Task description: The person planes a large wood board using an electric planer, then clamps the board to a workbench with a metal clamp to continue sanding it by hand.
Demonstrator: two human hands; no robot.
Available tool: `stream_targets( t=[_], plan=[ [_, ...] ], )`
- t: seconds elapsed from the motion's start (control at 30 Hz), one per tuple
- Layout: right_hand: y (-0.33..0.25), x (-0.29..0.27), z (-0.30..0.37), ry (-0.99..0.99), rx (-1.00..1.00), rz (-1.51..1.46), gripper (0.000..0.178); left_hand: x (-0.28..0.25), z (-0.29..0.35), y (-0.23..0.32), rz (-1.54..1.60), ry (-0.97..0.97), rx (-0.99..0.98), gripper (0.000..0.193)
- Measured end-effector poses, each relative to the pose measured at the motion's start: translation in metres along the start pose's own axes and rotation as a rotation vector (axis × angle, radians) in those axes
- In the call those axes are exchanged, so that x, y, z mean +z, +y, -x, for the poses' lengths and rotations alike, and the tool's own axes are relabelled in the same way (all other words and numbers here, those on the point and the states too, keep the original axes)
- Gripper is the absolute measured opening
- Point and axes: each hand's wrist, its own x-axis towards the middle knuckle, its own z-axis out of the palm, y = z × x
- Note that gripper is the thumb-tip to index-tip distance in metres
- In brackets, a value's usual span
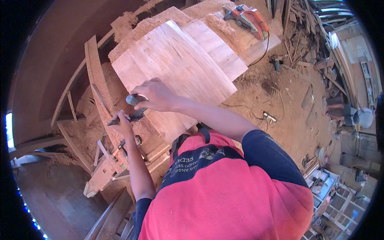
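My left hand (123,125) is closed around a dark, narrow tool (113,122) whose tip points left. Close by, my right hand (157,95) grips a tool with a rounded grey end (134,99); its exact kind is hard to make out. A dark flat piece (138,115) shows between the two hands, and I cannot tell which tool it belongs to. Both hands are over the left edge of a wide, pale wooden panel (176,56). Below the left hand runs a narrow wooden beam (105,172) dusted with shavings.
An orange power tool (249,20) with a black cord lies on boards at the far side, among heaped wood shavings (160,19). Curved wooden frame pieces (68,96) stand at left. Scrap wood (306,32) is piled at far right, and cords (256,114) cross the dusty ground.
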Motion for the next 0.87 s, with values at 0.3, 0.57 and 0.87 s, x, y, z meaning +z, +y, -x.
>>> stream_targets(
  t=[0.3, 0.57, 0.87],
  plan=[
    [0.003, -0.008, 0.036, 0.087, 0.039, -0.077, 0.03, -0.004, 0.001, 0.007, -0.057, -0.05, -0.03, 0.028],
    [0.072, -0.094, 0.264, -0.571, 0.227, -0.254, 0.036, 0.014, 0.008, 0.01, -0.041, -0.043, -0.049, 0.026],
    [0.078, -0.089, 0.292, -0.215, 0.282, 0.061, 0.059, 0.0, 0.007, -0.003, -0.19, 0.202, 0.067, 0.019]
  ],
)
